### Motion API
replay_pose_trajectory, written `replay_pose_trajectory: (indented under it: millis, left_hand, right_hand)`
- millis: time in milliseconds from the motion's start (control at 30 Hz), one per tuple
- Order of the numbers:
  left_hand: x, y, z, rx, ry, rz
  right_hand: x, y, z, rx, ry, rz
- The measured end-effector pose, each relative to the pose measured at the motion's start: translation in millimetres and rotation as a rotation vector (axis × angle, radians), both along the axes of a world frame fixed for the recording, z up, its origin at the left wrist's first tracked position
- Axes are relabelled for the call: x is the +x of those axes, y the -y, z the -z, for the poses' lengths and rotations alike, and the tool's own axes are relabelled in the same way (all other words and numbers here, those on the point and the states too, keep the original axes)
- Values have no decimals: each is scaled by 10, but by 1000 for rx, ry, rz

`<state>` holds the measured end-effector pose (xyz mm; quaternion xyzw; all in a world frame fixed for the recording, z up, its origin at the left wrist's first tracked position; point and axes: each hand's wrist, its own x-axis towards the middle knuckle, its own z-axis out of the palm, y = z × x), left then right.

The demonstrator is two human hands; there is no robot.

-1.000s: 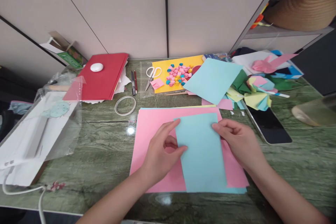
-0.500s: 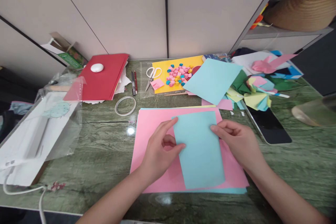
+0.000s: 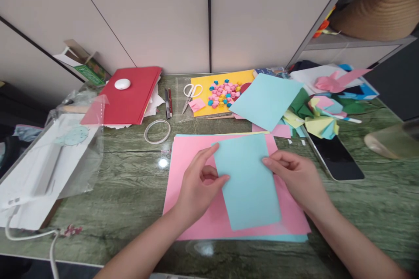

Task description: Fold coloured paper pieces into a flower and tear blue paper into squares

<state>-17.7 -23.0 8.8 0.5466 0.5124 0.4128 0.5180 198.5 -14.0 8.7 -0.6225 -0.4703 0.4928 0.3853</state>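
A light blue sheet of paper (image 3: 249,187), a tall rectangle, is tilted slightly over a larger pink sheet (image 3: 190,152). My left hand (image 3: 201,183) grips the blue sheet's left edge, thumb on its face and index finger at the upper left corner. On the opposite side, my right hand (image 3: 294,172) pinches the right edge between thumb and fingers, a little below the top. Beneath the pink sheet, edges of more coloured paper show, blue at the bottom and yellow at the top. Fingertips behind the blue sheet are hidden.
Behind the stack lie scissors (image 3: 190,93), small coloured paper balls (image 3: 224,93) on a yellow sheet, and a square blue sheet (image 3: 266,100). A phone (image 3: 337,159) is at the right. A tape roll (image 3: 157,131) and red folders (image 3: 131,104) are at the left.
The blue sheet has shifted slightly upward, away from me, and its lower edge now sits a little higher. Both hands keep their hold on it.
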Motion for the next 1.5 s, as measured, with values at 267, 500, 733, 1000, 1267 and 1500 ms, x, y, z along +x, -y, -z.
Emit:
replay_pose_trajectory:
  millis: [267,500,733,1000,1267,1500]
  left_hand:
    - [-20,-22,-4,-4,18,-37]
    - [-14,-20,6,-3,15,-52]
    - [-22,-38,0,-11,31,-87]
    - [-20,-48,0,-8,32,-116]
    - [-31,-52,18,77,37,-121]
    - [-64,-45,11,131,-34,-56]
  right_hand:
    - [20,-19,31,-53,-95,-75]
    - [2,-6,3,-37,-78,-29]
    - [9,-3,31,-63,-109,-51]
    - [-28,5,-13,-33,-21,-30]
    - [-2,-2,77,-52,-52,-18]
    - [-33,2,39,-56,-55,-1]
